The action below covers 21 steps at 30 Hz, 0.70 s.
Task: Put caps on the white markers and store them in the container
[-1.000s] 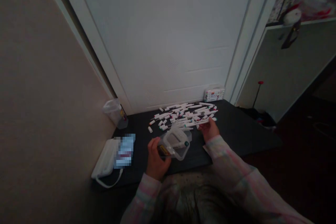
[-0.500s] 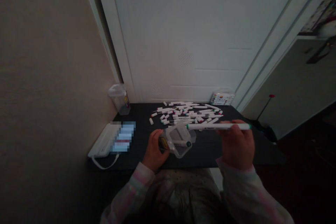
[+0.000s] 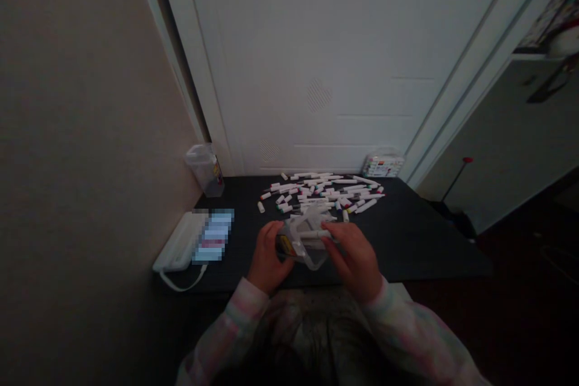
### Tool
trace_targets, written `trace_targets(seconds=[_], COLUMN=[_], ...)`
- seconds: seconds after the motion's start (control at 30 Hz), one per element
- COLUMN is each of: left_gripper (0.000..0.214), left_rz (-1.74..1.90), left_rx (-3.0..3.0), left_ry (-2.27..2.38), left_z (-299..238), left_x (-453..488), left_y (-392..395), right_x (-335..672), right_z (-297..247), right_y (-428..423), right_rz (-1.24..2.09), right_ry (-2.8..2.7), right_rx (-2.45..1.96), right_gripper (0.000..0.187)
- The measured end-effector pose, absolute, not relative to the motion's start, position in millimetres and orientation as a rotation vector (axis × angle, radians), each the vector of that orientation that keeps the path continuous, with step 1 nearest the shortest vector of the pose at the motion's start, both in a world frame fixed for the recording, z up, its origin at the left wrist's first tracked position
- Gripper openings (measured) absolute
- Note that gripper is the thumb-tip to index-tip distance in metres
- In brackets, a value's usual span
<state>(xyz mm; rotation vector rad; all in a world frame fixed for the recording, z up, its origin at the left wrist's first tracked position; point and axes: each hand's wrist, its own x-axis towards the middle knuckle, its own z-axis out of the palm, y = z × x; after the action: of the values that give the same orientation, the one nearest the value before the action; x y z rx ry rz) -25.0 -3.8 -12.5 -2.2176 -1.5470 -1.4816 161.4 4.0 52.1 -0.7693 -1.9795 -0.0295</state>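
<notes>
While hands (image 3: pixel 268 260) (image 3: pixel 355 260) curl closed | left grips clear, angular plastic container (image 3: pixel 287 246) | right pinches cylindrical marker (image 3: pixel 312 234) (white)

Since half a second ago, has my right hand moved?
Yes, the right hand has moved left relative to the packed marker case, reaching the clear plastic container.

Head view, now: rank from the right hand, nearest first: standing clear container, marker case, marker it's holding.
From the right hand:
1. Held marker: in its grip, pointing left.
2. Marker case: back right of the tabletop.
3. Standing clear container: back left.
</notes>
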Motion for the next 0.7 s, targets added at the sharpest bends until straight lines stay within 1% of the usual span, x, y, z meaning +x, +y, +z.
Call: trace_targets(seconds=[0.23,0.37,0.43,0.57,0.7], left_gripper=[0.066,0.067,0.067,0.066,0.068], left_rz=[-1.481,-1.501,-1.514,-1.549,-1.607], left_rx=[-2.243,-2.234,-2.229,-2.222,-2.178], left_ry=[-1.556,-1.581,-1.592,-1.618,-1.674], left_z=[-13,-12,-12,-13,-13], left_x=[-25,-25,-25,-25,-26], left_y=[-4,-4,-4,-3,-3], right_x=[157,161,165,174,180], right_z=[52,53,51,38,17], right_y=[3,0,0,4,19], right_rz=[0.073,0.15,0.201,0.341,0.412], right_ry=[-1.953,-1.914,-1.859,-1.644,-1.497], right_rx=[-0.82,-0.797,-0.78,-0.828,-0.933], right_gripper=[0.024,0.031,0.032,0.024,0.021])
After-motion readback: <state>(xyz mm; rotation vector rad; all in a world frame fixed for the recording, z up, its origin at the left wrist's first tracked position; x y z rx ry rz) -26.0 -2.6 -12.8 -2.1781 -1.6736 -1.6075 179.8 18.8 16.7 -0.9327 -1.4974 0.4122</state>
